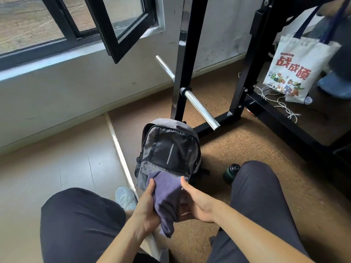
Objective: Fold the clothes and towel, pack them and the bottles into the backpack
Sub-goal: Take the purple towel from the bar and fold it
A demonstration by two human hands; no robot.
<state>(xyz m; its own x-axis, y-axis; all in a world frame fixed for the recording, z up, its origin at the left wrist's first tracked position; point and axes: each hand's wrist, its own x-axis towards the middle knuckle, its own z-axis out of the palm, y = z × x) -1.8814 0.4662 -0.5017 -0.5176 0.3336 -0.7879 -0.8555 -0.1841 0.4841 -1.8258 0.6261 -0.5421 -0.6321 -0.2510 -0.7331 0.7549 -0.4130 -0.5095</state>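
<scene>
Purple towel gripped between left hand and right hand, its top end right up against the grey backpack.

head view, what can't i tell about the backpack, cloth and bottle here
Head view:
- backpack: any opening and contents, hidden by its own front and the purple cloth.
- bottle: mostly hidden behind the right knee.
- left hand and right hand: fingers hidden under the cloth.
</scene>
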